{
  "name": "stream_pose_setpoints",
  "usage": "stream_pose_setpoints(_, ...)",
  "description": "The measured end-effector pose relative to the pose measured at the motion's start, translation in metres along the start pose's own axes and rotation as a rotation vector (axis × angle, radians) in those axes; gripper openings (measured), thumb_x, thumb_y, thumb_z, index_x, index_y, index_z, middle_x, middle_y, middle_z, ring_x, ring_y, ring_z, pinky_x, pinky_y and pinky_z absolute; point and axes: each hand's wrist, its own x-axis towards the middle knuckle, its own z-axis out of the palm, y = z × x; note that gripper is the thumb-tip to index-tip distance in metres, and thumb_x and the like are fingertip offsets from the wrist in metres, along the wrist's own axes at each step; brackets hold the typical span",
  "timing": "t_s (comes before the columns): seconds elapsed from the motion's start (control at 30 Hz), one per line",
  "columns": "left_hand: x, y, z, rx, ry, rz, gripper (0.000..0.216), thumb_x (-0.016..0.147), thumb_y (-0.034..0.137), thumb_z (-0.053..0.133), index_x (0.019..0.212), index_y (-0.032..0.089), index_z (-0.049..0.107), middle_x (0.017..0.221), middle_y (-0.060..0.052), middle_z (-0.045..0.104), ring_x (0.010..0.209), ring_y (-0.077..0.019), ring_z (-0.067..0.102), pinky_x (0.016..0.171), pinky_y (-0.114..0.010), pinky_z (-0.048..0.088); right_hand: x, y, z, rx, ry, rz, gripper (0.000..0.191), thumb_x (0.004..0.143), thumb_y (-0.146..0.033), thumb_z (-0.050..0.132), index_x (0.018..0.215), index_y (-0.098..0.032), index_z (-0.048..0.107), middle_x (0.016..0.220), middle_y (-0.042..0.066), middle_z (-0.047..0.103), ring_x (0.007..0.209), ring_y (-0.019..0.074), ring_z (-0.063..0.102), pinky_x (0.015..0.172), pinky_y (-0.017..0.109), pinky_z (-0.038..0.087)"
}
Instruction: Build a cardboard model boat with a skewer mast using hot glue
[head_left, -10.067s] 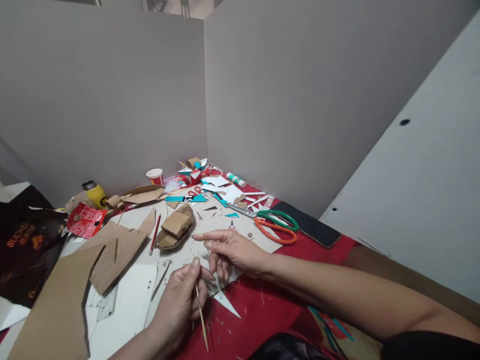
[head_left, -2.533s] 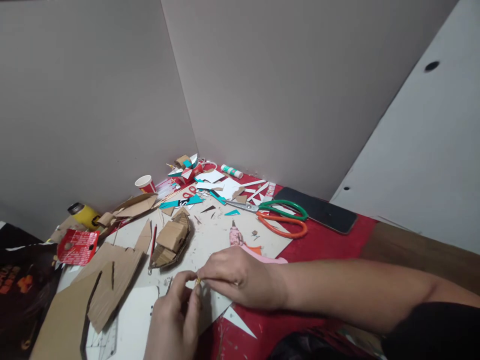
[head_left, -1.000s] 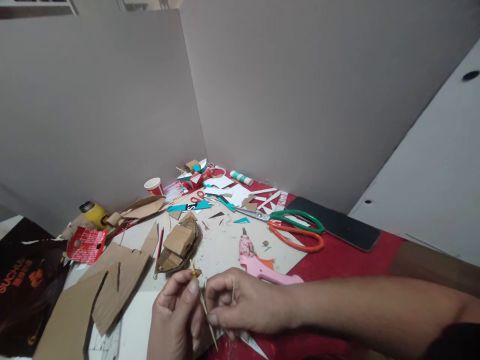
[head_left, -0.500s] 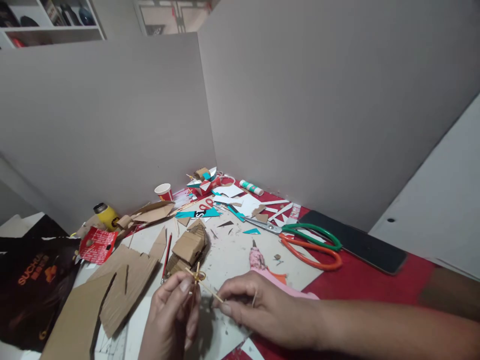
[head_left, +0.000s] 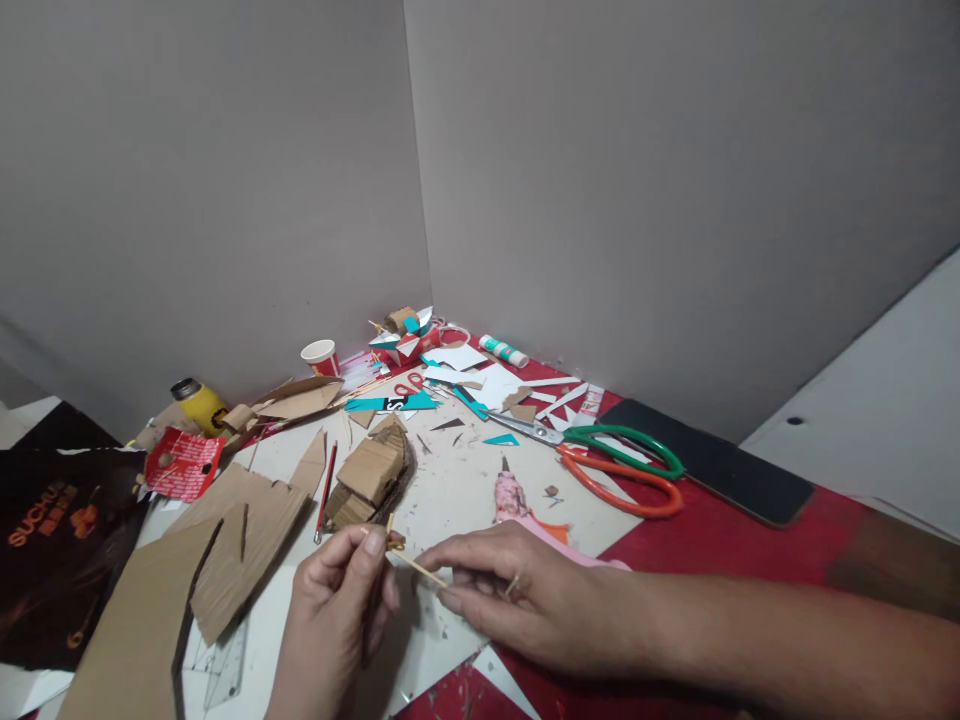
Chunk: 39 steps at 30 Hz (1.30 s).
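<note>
Head view shows, over the pale board [head_left: 454,490], the right hand [head_left: 521,592] and the left hand [head_left: 335,598], with a cardboard boat [head_left: 371,468] just beyond the left one. Both hands pinch one thin stick [head_left: 421,571], whose long axis slopes from left fingertips toward the right thumb; a yellowish band [head_left: 397,545] sits close to the left fingertips

Pale, matt wood on the thin stick [head_left: 420,569], I see; now rough, ribbed cardboard on the boat-shaped model [head_left: 370,470]; shiny metal scissor blades [head_left: 523,426], smooth plastic handles [head_left: 581,435]; pink plastic glue gun [head_left: 513,497], blotchy up front.
</note>
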Motion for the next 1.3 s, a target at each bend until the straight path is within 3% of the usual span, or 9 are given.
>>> stream_pose_setpoints(0.13,-0.001,-0.006,0.004,0.026,-0.006,-0.032,0.041,0.064,0.052,0.079,0.066,0.014,0.063,0.046,0.006,0.047,0.040,-0.0009,0.029,0.039,-0.010,0.019,0.002,0.007,0.007,0.095,0.043,0.080,0.033,0.085,-0.029,0.059,0.112,-0.010,0.063,0.057,-0.006,0.045,0.047,0.0063,0.038,0.046,0.017,0.031)
stream_pose_setpoints(0.3,-0.004,-0.006,0.010,-0.071,0.082,-0.070,0.041,0.054,0.045,0.086,0.080,0.015,0.073,0.053,0.004,0.054,0.046,-0.0041,0.045,0.045,-0.012,0.035,0.003,0.006,0.006,0.016,0.049,-0.055,0.025,0.089,-0.020,0.045,0.083,-0.008,0.066,0.058,-0.004,0.042,0.051,0.0073,0.036,0.050,0.019,0.033)
stream_pose_setpoints(0.43,-0.009,0.001,0.012,-0.143,0.056,-0.123,0.036,0.058,0.031,0.086,0.089,0.016,0.075,0.049,0.006,0.050,0.040,-0.0012,0.036,0.039,-0.010,0.026,0.002,0.007,0.003,-0.019,0.081,-0.149,0.025,0.092,-0.018,0.041,0.088,-0.007,0.064,0.063,0.000,0.050,0.054,0.0083,0.042,0.053,0.018,0.036)
stream_pose_setpoints(0.57,-0.013,0.005,0.014,-0.193,0.103,-0.228,0.044,0.051,0.023,0.089,0.093,0.018,0.076,0.055,0.004,0.054,0.047,-0.0029,0.046,0.044,-0.010,0.034,0.001,0.017,0.005,-0.095,0.111,-0.228,0.024,0.094,-0.018,0.040,0.088,-0.010,0.062,0.063,0.000,0.052,0.053,0.0084,0.043,0.052,0.018,0.036)
stream_pose_setpoints(0.77,-0.011,0.002,0.014,-0.147,0.042,-0.200,0.042,0.057,0.029,0.087,0.096,0.018,0.075,0.051,0.007,0.049,0.039,0.0009,0.032,0.038,-0.009,0.022,-0.001,0.025,0.007,-0.270,0.071,-0.285,0.026,0.096,-0.020,0.035,0.091,-0.013,0.060,0.073,0.005,0.064,0.059,0.0113,0.052,0.058,0.021,0.040)
stream_pose_setpoints(0.9,-0.010,0.002,0.013,-0.104,0.026,-0.207,0.048,0.057,0.035,0.087,0.100,0.018,0.072,0.053,0.005,0.052,0.041,0.0000,0.036,0.041,-0.009,0.023,-0.004,0.021,0.006,-0.252,0.069,-0.256,0.026,0.098,-0.021,0.035,0.091,-0.015,0.059,0.073,0.003,0.064,0.059,0.0107,0.052,0.059,0.021,0.040)
stream_pose_setpoints(1.03,-0.009,0.000,0.012,-0.048,-0.012,-0.143,0.040,0.062,0.037,0.084,0.093,0.017,0.070,0.053,0.004,0.054,0.040,0.0000,0.032,0.040,-0.010,0.019,-0.003,0.016,0.004,-0.237,0.019,-0.198,0.027,0.098,-0.021,0.034,0.094,-0.015,0.060,0.075,0.003,0.065,0.061,0.0108,0.054,0.061,0.021,0.041)
stream_pose_setpoints(1.3,-0.010,-0.004,0.013,-0.039,0.010,-0.125,0.037,0.063,0.037,0.083,0.090,0.015,0.070,0.053,0.004,0.055,0.040,0.0010,0.029,0.041,-0.011,0.017,-0.002,0.015,0.000,-0.376,-0.031,-0.258,0.033,0.098,-0.019,0.029,0.096,-0.011,0.061,0.075,0.006,0.063,0.062,0.0123,0.054,0.062,0.023,0.041)
